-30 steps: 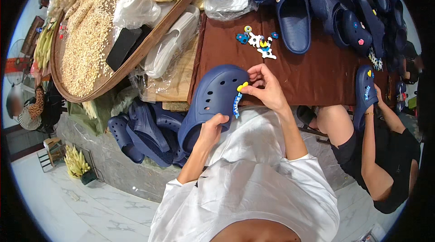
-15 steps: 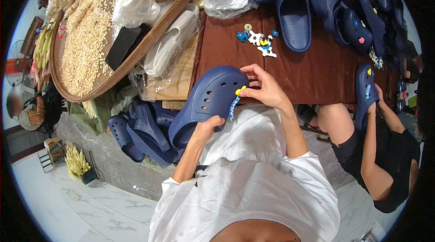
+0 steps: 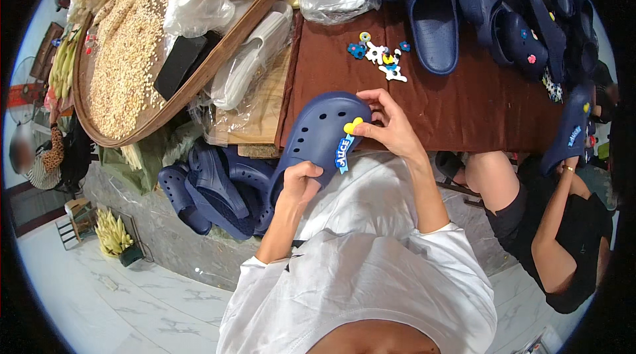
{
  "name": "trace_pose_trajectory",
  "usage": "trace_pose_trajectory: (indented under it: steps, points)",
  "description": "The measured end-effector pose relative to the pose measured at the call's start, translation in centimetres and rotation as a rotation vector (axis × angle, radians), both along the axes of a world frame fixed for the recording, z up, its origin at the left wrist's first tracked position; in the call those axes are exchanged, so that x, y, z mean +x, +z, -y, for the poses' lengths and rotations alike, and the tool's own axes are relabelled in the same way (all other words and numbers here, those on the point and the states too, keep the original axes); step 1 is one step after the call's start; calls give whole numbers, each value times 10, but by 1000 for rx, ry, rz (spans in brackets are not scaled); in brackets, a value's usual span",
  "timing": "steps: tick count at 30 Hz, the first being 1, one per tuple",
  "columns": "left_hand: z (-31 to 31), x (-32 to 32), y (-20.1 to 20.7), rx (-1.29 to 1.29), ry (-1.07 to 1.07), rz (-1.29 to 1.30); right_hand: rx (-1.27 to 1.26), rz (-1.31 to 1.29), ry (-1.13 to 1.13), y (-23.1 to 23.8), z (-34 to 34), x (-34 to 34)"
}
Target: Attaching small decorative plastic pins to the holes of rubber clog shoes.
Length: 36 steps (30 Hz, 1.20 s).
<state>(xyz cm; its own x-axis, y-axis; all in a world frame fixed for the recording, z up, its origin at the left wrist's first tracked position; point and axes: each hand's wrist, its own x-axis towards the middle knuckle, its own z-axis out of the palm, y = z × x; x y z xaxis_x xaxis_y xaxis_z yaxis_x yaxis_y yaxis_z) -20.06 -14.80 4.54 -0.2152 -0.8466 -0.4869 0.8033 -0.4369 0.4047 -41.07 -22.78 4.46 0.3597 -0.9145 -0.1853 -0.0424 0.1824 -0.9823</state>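
Note:
A navy foam clog point(image 3: 311, 132) with round vent holes is tilted over my lap. Its near end is gripped by my left hand point(image 3: 299, 183), the thumb lying on top. At the toe's right side is my right hand point(image 3: 392, 130), its thumb against a yellow shoe charm point(image 3: 353, 126) and its fingers curled round behind the toe. Below the yellow charm, a blue banner-shaped charm point(image 3: 343, 152) with white lettering lies along the clog's side. Loose white, blue and yellow charms point(image 3: 376, 54) lie in a small group on the brown cloth point(image 3: 324, 56) beyond my hands.
Many navy clogs point(image 3: 434, 29) crowd the table's far right; more point(image 3: 218, 188) are piled left of my lap. A wooden-rimmed tray point(image 3: 218, 66) of pale kernels and a bagged white clog point(image 3: 255, 56) stand at left. At right a co-worker's hand point(image 3: 570, 163) holds a navy clog point(image 3: 571, 130).
The clog has shifted slightly right and turned, bringing the blue charm's front into view. My right thumb stays by the yellow charm. The co-worker's clog has moved right.

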Motion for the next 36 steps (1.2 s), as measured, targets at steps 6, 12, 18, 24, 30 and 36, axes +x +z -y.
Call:
trace_pose_trajectory:
  steps: [6, 12, 18, 24, 30, 36]
  points:
    - [-4, -6, 9, 12, 53, -17, 23, 134, -9, -2, -8, 1]
    - [-44, 14, -65, -76, -12, -132, 35, 214, 20, 14, -11, 7]
    - [-41, -3, -22, 30, -94, 269, 10, 210, -30, 17, -17, 12]
    - [-25, -3, -9, 8, -68, 291, -28, 175, -58, 15, -17, 12]
    - [-1, -5, 10, 82, 16, 127, 11, 111, -68, -4, -18, 9]
    - [6, -4, 12, 170, -97, 398, 148, 118, -144, -2, -21, 7]
